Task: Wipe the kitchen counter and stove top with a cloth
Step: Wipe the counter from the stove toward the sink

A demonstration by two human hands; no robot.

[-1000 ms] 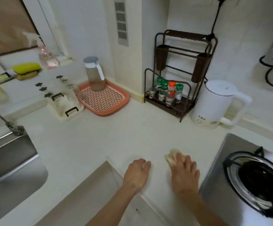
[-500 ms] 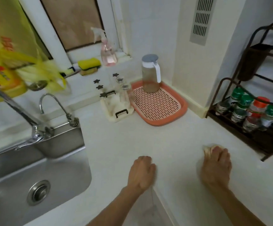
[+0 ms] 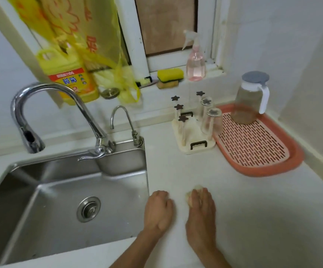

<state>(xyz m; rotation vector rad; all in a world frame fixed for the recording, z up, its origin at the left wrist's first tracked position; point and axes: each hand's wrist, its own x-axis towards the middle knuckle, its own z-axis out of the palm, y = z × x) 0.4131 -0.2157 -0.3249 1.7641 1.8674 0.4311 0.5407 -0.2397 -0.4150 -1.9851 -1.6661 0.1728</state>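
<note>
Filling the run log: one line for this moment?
wipe counter | right hand on cloth | left hand on counter by sink

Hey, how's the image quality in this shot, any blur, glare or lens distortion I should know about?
Head view: soft, even indoor light, no hard shadows; bright glare streaks on the chrome faucet and steel sink; wide-angle bending curves the window frame and counter edge; overall slightly soft, with the pitcher and yellow bag smeared, and the cloth under the right hand lacking detail.
</note>
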